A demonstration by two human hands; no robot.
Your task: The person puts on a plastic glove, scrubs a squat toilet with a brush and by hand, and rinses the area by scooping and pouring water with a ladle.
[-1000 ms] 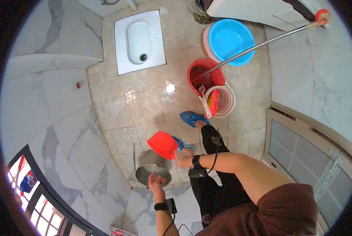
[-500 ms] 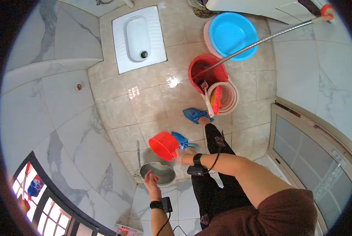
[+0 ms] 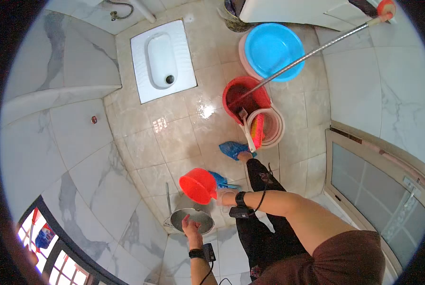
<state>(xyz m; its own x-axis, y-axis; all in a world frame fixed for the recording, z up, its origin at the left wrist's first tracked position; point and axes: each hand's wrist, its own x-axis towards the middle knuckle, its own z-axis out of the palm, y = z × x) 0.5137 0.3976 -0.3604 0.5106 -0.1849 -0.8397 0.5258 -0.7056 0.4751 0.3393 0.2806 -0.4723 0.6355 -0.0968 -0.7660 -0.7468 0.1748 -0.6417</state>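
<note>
My right hand (image 3: 225,198) is closed round the handle end of a red dipper (image 3: 197,185), which is held up beside the blue-covered foot. Whether the dipper holds water cannot be made out. Below it, a metal bucket (image 3: 187,204) stands near the wall, its round mouth facing up. Over that mouth is my left hand (image 3: 191,226), fingers partly spread and nothing seen in them. Both wrists wear black bands with small boxes and cables.
A squat toilet (image 3: 164,59) is set in the tiled floor. To its right stand a red mop bucket (image 3: 233,86) with a long-handled mop (image 3: 312,52) and brushes, and a blue basin (image 3: 275,50). A framed door (image 3: 364,171) is at the right.
The view has shifted slightly. My left hand has moved a little over the bucket mouth, first left and then back right. The dipper stays in my right hand.
</note>
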